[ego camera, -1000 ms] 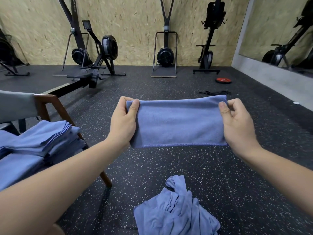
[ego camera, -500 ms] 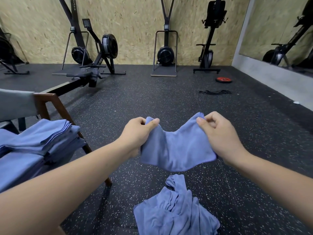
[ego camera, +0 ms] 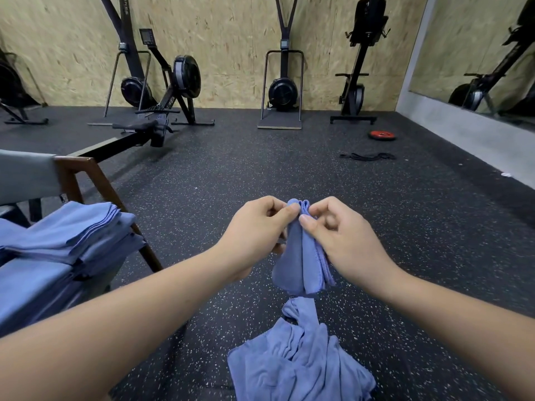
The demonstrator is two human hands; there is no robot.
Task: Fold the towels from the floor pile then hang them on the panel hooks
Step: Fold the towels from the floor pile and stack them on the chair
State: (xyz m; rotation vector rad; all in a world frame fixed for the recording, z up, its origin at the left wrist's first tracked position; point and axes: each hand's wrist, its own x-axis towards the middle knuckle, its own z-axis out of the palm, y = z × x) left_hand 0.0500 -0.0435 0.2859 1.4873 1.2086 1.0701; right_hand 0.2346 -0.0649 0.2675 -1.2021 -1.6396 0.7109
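Between both hands, blue towel [ego camera: 301, 256] folded narrow, hanging

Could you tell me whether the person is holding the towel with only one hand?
No, the left hand and the right hand both pinch the top of the folded towel.

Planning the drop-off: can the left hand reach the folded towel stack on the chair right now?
Probably yes. The left hand has the folded stack on the chair at its own side, nothing visible between them. Both it and the right hand pinch the held towel, so one must let go first.
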